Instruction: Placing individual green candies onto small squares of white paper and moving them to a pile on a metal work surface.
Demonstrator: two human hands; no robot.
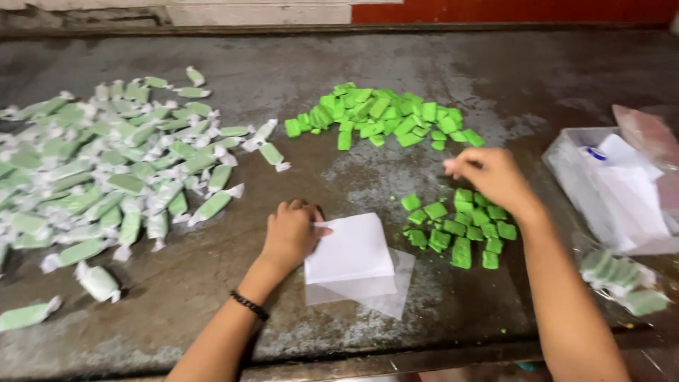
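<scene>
— Wrappers (351, 249), where are they?

— Dead centre on the table (424, 332), near edge, a small white stack with a clear sheet poking out under it at 5 o'clock. My left hand (290, 233) rests at the stack's 9 o'clock, fingers curled together, tips touching the top sheet's edge.

— And your right?

— My right hand (491, 175) hangs above the near sweets (458, 228), a loose cluster of bare green blocks at 3 o'clock from the wrappers. Fingers are pinched together toward 9 o'clock; whether they grip a block, I cannot tell, it's blurred.

— Anything at the edges?

— At 4 o'clock from that cluster, by my right forearm, a clear bag (622, 279) with pale green pieces inside. Above it, at the table's 3 o'clock, a plastic box (608, 187) holding white sheets.

— Further out?

— At 12 o'clock from the wrappers, well apart, a bigger heap (382, 117) of bare green blocks. Across the whole 9 to 10 o'clock side, a wide pile of wrapped sweets (106, 177), green showing through twisted white paper.
</scene>
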